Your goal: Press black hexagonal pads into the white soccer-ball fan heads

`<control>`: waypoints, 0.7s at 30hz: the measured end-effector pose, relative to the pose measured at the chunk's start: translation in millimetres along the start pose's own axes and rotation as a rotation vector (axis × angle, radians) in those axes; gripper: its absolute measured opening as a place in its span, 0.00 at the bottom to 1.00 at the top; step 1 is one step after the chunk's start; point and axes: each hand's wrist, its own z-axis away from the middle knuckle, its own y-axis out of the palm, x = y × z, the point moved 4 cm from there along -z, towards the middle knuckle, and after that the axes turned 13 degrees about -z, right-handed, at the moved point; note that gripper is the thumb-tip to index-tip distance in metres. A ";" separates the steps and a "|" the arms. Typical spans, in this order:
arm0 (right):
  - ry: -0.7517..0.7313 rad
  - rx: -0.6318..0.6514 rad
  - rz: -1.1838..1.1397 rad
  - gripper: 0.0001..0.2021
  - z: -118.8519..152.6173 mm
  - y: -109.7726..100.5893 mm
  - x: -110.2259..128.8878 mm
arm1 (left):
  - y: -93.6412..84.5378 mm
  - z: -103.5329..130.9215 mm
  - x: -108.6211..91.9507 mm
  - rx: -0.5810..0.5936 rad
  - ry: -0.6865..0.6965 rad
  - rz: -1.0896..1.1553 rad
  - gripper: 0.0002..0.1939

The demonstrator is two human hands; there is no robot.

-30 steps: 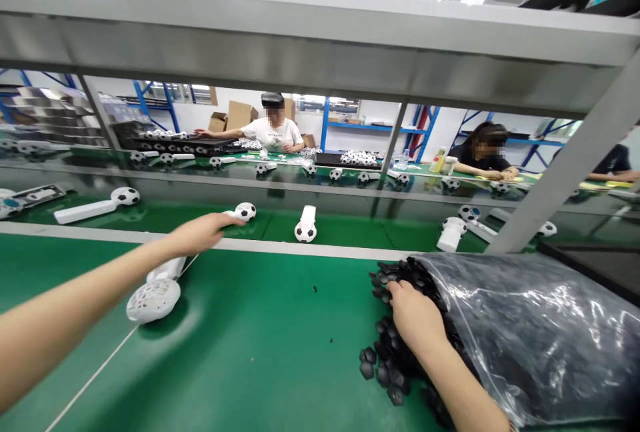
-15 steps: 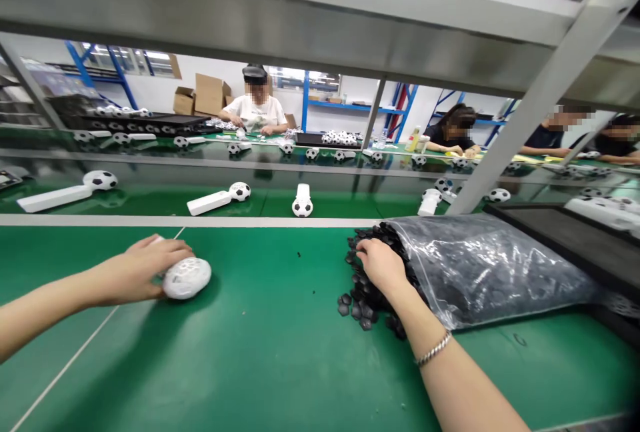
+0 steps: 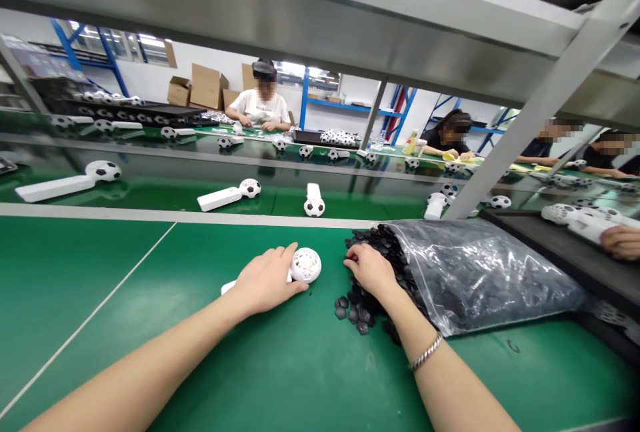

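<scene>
My left hand (image 3: 267,280) is wrapped round the handle of a white ball-headed piece (image 3: 306,265) lying on the green table. The ball end shows openwork and no black patches; the handle's far end sticks out left of my wrist. My right hand (image 3: 367,265) is at the left edge of a heap of black pentagon pieces (image 3: 363,309), thumb and fingertips pinched together. Whatever lies between those fingertips is too small to make out. The heap spills from the mouth of a clear plastic bag (image 3: 490,275).
Behind the white rail (image 3: 200,217), finished white-and-black ball pieces (image 3: 314,200) lie on a green belt. A black tray (image 3: 550,245) with white pieces stands at right, another person's hand (image 3: 623,242) beside it. A slanted metal post (image 3: 525,105) rises there. Several people sit beyond.
My left hand has moved right with the white piece, close to the black heap. My right hand has shifted slightly to the heap's left edge. Another person's hand has appeared at the right tray.
</scene>
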 end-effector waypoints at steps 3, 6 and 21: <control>-0.018 0.012 0.007 0.06 3.7 -0.3 6.5 | -0.6 5.6 -2.9 -0.042 0.005 -0.066 0.39; -0.003 0.016 -0.019 0.07 5.4 1.4 9.6 | -1.5 9.5 -6.6 -0.059 0.042 -0.097 0.39; -0.105 0.199 -0.302 0.09 11.4 -1.4 12.5 | -0.2 4.1 9.2 0.036 0.022 0.039 0.32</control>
